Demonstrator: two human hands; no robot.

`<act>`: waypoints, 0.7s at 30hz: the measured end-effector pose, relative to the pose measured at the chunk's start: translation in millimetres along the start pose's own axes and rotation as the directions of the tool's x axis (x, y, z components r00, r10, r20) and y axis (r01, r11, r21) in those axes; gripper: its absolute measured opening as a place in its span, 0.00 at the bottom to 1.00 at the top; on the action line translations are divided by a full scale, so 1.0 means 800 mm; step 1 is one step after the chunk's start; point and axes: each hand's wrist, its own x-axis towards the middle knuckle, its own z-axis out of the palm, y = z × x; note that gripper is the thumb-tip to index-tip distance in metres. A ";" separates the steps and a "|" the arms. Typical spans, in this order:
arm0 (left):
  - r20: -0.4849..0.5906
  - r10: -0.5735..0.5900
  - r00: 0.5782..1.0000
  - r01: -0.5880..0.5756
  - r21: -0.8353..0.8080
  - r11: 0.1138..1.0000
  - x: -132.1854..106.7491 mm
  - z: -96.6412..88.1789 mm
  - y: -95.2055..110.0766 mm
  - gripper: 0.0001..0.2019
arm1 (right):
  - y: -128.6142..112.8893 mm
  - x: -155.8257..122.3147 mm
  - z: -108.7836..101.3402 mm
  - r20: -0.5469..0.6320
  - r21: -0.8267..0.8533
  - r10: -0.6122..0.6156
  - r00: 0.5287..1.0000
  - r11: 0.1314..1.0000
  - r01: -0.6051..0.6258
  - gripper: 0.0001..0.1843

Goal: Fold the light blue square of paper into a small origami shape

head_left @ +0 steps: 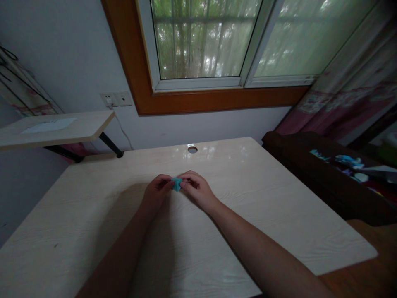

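A small folded piece of teal paper (176,184) is held between both hands over the middle of the pale wooden table (266,198). My left hand (155,191) pinches its left edge between thumb and fingers. From the other side, my right hand (198,188) grips the right edge, thumb toward me and fingers curled behind. The piece looks angular, with a point facing down toward me. Its finer folds are too small to make out, and the fingertips cover its sides.
A raised shelf (93,128) with a paper sheet (49,125) stands at the table's back left. Near the back edge is a round cable hole (192,149). Beyond are a wall socket (116,99) and a window. Dark furniture (297,165) holding assorted items stands to the right.
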 end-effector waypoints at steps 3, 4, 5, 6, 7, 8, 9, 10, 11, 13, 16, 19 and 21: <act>0.014 0.005 1.000 -0.005 -0.021 1.000 0.001 0.001 -0.001 0.09 | 0.002 0.000 0.001 -0.001 0.023 0.012 1.000 1.000 -0.012 0.08; 0.023 0.007 1.000 -0.007 -0.032 0.999 0.001 0.001 -0.002 0.09 | 0.003 -0.001 0.002 -0.002 0.033 0.021 1.000 0.999 -0.021 0.08; 0.035 0.008 0.999 -0.006 -0.044 0.999 0.000 0.001 -0.002 0.09 | 0.005 -0.001 0.002 -0.002 0.047 0.033 0.999 0.998 -0.033 0.08; 0.043 0.007 0.999 -0.004 -0.056 0.998 0.000 0.001 -0.003 0.09 | 0.006 -0.001 0.003 0.003 0.068 0.050 0.999 0.996 -0.050 0.09; 0.050 0.003 0.999 0.000 -0.065 0.998 0.000 0.001 -0.003 0.09 | 0.007 -0.002 0.003 0.012 0.098 0.072 0.997 0.992 -0.073 0.09; 0.058 -0.004 0.998 0.008 -0.069 0.998 0.000 0.002 -0.004 0.09 | 0.009 -0.002 0.004 0.027 0.135 0.097 0.995 0.986 -0.099 0.10; 0.065 -0.012 0.998 0.016 -0.071 0.997 -0.001 0.002 -0.004 0.09 | 0.010 -0.002 0.004 0.046 0.174 0.120 0.992 0.977 -0.126 0.11; 0.072 -0.017 0.997 0.022 -0.072 0.997 -0.001 0.002 -0.004 0.08 | 0.011 -0.002 0.005 0.068 0.212 0.140 0.988 0.965 -0.151 0.13; 0.078 -0.020 0.997 0.026 -0.074 0.997 -0.001 0.002 -0.004 0.08 | 0.011 -0.002 0.005 0.088 0.247 0.156 0.984 0.953 -0.173 0.14; 0.089 -0.022 0.996 0.029 -0.075 0.997 0.000 0.002 -0.005 0.08 | 0.012 -0.002 0.006 0.114 0.301 0.168 0.979 0.933 -0.196 0.15; 0.087 -0.029 0.996 0.034 -0.065 0.997 0.000 0.002 -0.005 0.08 | 0.014 -0.001 0.008 0.101 0.362 0.162 0.982 0.913 -0.188 0.18; 0.084 -0.052 0.995 0.058 -0.072 0.996 0.001 0.003 -0.006 0.09 | 0.018 0.000 0.011 0.050 0.444 0.168 0.985 0.879 -0.173 0.20; 0.073 -0.070 0.995 0.076 -0.088 0.993 0.002 0.004 -0.007 0.10 | 0.021 0.000 0.013 0.036 0.475 0.177 0.984 0.863 -0.173 0.19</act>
